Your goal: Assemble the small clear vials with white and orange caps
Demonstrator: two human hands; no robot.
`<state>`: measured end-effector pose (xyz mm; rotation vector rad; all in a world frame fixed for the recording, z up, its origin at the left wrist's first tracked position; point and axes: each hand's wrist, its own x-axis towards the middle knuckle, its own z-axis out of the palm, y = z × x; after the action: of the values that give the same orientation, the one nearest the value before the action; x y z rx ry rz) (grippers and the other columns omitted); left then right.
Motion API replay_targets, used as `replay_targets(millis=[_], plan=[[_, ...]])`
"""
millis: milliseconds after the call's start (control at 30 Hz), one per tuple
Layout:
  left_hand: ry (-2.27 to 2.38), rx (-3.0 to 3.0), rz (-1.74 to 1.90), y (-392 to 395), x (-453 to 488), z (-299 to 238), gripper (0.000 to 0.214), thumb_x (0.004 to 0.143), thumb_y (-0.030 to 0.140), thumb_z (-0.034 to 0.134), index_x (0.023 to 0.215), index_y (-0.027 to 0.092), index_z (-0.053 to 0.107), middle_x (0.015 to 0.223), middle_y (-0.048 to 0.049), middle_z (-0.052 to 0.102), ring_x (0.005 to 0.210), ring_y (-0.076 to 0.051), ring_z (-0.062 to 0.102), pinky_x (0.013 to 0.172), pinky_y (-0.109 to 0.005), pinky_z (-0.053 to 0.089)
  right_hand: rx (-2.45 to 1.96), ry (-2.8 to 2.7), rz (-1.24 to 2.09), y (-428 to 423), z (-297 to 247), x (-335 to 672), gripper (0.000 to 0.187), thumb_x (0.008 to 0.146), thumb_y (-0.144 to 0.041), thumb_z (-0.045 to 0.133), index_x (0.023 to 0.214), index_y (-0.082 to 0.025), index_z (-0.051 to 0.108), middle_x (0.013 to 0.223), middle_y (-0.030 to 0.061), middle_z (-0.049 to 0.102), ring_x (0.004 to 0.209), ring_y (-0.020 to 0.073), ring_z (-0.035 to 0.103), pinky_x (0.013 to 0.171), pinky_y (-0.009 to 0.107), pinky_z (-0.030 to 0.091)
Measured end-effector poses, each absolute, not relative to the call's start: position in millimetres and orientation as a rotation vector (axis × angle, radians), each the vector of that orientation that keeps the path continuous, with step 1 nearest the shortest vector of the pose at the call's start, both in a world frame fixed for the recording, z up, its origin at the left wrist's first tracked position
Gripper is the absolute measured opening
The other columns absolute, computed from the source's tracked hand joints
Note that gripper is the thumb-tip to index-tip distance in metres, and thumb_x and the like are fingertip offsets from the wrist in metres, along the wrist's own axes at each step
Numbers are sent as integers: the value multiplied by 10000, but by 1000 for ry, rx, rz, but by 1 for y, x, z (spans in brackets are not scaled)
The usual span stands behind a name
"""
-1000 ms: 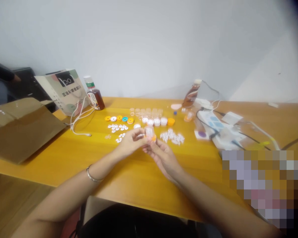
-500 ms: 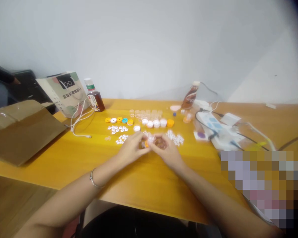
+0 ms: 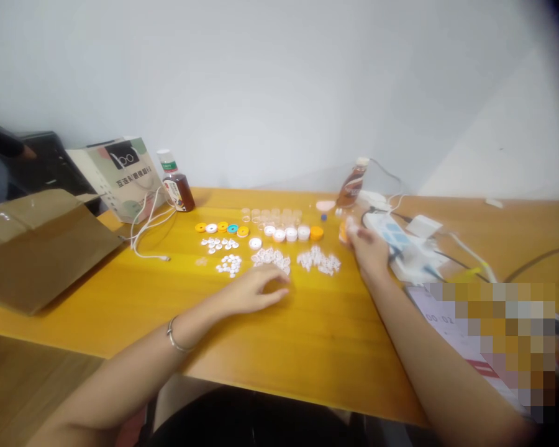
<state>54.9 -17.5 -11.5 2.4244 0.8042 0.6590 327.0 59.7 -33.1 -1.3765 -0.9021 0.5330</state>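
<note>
1. Toward the bench's [image 3: 317, 347] far edge, the orange piece [image 3: 343, 233] touches the right hand [image 3: 371, 249]; grip blurred, cannot tell; best set down gently
2. Nearer the front edge, the left hand [image 3: 253, 292], fingers apart, nothing visibly held, should avoid the white pieces [image 3: 271, 259]

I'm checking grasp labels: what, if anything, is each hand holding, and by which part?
The left hand holds nothing visible, its grip open. The right hand is at a small orange piece; blur hides whether it is held, or where.
</note>
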Motion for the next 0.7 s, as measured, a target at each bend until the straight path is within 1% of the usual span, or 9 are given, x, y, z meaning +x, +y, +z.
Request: replay_targets(millis=[67, 167, 300, 433, 533, 600, 700], plan=[[712, 2438, 558, -17, 54, -11, 174, 849, 281, 498, 974, 189, 576, 973, -55, 624, 907, -166, 564, 815, -309, 434, -1465, -919, 476, 63, -37, 330, 288, 596, -387, 655, 712, -132, 588, 686, 48, 608, 574, 156, 546, 600, 318, 449], [678, 2447, 477, -16, 53, -11, 152, 847, 273, 498, 943, 189, 581, 948, -49, 632, 862, -149, 568, 775, -284, 440, -1569, -954, 381, 68, -42, 335, 286, 576, -376, 662, 706, -131, 590, 705, 76, 630, 649, 201, 566, 667, 350, 439], [699, 2452, 459, -12, 52, -12, 156, 861, 280, 474, 925, 186, 581, 922, -48, 635, 830, -141, 569, 742, -273, 441, -1640, -999, 305, 72, -45, 342, 299, 626, -398, 612, 755, -129, 588, 736, 102, 646, 719, 232, 582, 679, 353, 430], [698, 2448, 454, -11, 52, -13, 144, 859, 262, 476, 911, 181, 583, 914, -44, 639, 822, -133, 573, 742, -265, 443, -1662, -1033, 274, 74, -48, 346, 288, 671, -377, 564, 812, -127, 577, 750, 103, 643, 699, 227, 589, 643, 340, 433], [684, 2449, 443, -13, 51, -12, 133, 855, 249, 483, 913, 181, 582, 929, -42, 638, 838, -131, 575, 756, -263, 444, -1660, -1042, 261, 77, -51, 346, 301, 677, -362, 562, 869, -130, 557, 787, 101, 638, 689, 216, 586, 625, 332, 441], [671, 2448, 443, -14, 51, -12, 134, 856, 252, 486, 919, 180, 580, 934, -42, 636, 843, -131, 577, 767, -265, 446, -1651, -1039, 254, 79, -54, 347, 336, 674, -352, 574, 928, -137, 527, 829, 98, 631, 687, 202, 584, 624, 325, 451], [659, 2445, 445, -13, 51, -12, 141, 858, 265, 488, 920, 177, 579, 936, -47, 636, 841, -131, 581, 768, -266, 450, -1630, -1024, 246, 83, -58, 348, 451, 671, -341, 590, 1052, -154, 435, 917, 90, 604, 694, 180, 581, 635, 315, 467]])
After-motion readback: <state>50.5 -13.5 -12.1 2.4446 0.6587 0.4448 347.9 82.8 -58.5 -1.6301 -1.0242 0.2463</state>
